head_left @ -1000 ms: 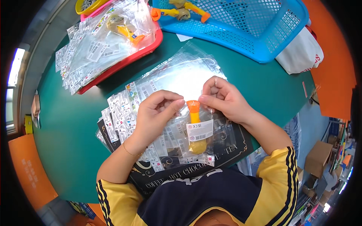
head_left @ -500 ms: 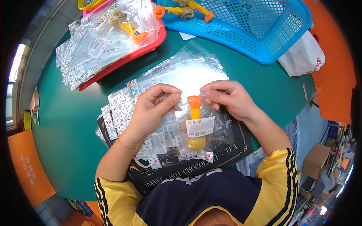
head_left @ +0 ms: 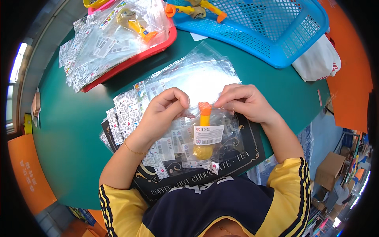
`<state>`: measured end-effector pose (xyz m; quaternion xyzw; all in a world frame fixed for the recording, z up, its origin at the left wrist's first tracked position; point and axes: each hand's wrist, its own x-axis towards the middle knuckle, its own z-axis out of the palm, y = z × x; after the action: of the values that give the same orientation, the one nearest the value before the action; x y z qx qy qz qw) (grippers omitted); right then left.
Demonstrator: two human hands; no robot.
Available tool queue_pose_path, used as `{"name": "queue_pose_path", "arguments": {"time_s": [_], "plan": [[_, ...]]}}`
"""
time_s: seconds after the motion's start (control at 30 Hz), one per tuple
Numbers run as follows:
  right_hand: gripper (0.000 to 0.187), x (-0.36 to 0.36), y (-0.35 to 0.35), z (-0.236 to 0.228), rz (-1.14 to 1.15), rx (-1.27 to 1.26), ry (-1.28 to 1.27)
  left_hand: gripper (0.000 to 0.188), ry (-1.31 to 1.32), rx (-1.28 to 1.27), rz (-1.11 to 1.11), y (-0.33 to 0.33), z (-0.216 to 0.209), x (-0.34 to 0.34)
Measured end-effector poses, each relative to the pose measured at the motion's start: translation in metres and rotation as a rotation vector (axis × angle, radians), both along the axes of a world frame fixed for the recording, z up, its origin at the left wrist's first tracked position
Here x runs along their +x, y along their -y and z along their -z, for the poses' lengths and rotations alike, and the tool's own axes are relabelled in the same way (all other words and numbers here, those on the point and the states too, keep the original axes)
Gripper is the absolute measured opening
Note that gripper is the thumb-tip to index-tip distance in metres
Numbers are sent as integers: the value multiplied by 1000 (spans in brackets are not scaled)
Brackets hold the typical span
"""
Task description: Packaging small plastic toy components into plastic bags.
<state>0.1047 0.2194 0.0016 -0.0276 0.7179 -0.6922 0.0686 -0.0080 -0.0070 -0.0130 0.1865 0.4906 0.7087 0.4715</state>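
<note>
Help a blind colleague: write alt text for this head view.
A person's left hand and right hand flank the top of a clear bag containing an orange-and-yellow item, above stacked bags and a black mat.

Bright window (head_left: pixel 17 65) left of green table (head_left: pixel 71 158)

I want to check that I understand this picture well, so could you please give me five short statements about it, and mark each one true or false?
1. A toy with an orange end lies in a clear bag. True.
2. The left hand and right hand are on either side of the orange end. True.
3. The mat is white. False: the mat is black.
4. Bags lie in the red tray. True.
5. The blue basket is left of the tray. False: the blue basket is right of it.
</note>
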Motion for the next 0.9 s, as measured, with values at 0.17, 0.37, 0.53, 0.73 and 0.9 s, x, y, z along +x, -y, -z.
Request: {"name": "queue_pose_path", "arguments": {"time_s": [0.17, 0.37, 0.53, 0.73, 0.9], "plan": [[24, 0, -3, 1, -12, -94, 29, 10, -317, 25, 60, 1, -3, -2], [26, 1, -5, 5, -39, -16, -87, 11, -241, -31, 37, -1, -7, 1], [27, 2, -5, 2, -39, -15, -98, 14, -492, -105, 67, 1, -7, 1], [26, 1, -6, 1, -47, -36, -82, 16, -557, -66, 63, 1, -4, -1], [24, 2, -8, 1, -38, -64, -94, 14, -716, -56, 65, 1, -12, -3]]}}
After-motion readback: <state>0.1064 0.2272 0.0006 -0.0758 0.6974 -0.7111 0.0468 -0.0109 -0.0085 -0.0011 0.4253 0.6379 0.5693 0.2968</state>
